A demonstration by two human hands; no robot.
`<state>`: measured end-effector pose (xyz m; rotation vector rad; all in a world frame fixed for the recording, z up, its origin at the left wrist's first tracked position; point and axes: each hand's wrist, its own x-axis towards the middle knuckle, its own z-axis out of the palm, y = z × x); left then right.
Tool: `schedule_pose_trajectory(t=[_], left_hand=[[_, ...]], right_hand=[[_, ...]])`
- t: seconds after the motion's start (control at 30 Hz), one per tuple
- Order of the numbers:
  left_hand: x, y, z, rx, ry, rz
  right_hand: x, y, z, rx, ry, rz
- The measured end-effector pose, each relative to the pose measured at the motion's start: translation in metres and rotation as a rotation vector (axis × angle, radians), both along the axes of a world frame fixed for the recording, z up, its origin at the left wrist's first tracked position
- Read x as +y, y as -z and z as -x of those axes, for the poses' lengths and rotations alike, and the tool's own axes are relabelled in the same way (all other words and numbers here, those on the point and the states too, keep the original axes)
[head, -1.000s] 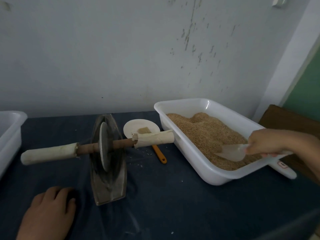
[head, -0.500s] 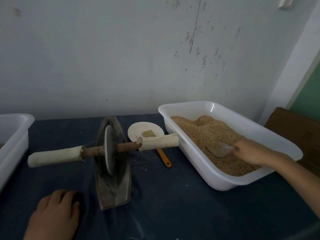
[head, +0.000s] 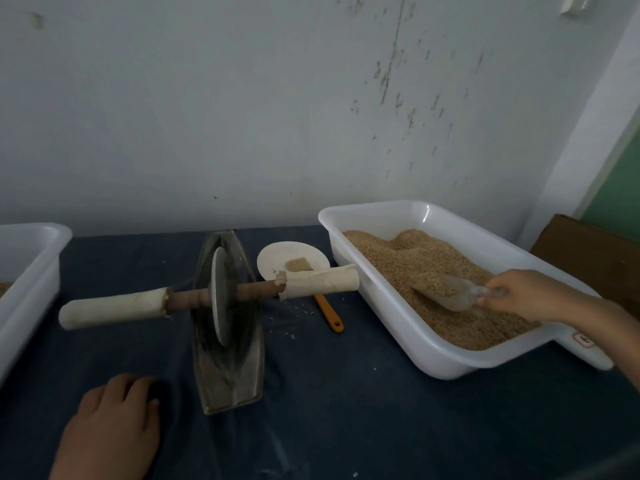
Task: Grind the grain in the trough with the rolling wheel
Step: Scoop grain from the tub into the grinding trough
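The right hand (head: 526, 295) reaches in from the right edge, forearm angled down and left over the near right corner of the white rectangular plastic tub (head: 446, 355). Its fingers are curled round the neck of a clear plastic scoop (head: 450, 295), which lies tilted in the heap of tan grain (head: 415, 268) filling the tub, with some grain in its bowl.

The left hand (head: 110, 427) lies palm down at the near left on the dark blue cloth-covered table (head: 346, 410), fingers loosely bent and holding nothing, just left of the near end of the dark metal boat-shaped trough (head: 227, 341). The trough runs from near to far in the middle of the table. Inside it stands the grey metal rolling wheel (head: 221, 296), upright on its edge, on a brown wooden axle (head: 256, 291) whose two ends are wrapped in off-white cloth. I cannot tell whether any grain lies in the trough.

Just right of the trough's far end sits a small white round plate (head: 277, 258) with a brush on it, its orange handle (head: 329, 315) pointing near. Another white tub (head: 31, 271) stands at the left edge.
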<state>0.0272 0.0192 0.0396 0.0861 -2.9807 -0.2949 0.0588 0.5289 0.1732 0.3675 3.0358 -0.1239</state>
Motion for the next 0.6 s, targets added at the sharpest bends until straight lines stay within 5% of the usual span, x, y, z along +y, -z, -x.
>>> schedule_pose_trajectory(t=[0.3,0.6], left_hand=[[-0.001,0.003,-0.001,0.042,0.012,-0.006],[-0.001,0.0,-0.003,0.026,0.026,-0.008]], right_hand=[[-0.002,0.0,-0.011,0.084,0.077,0.264],[-0.008,-0.005,-0.013,0.125,0.039,0.251]])
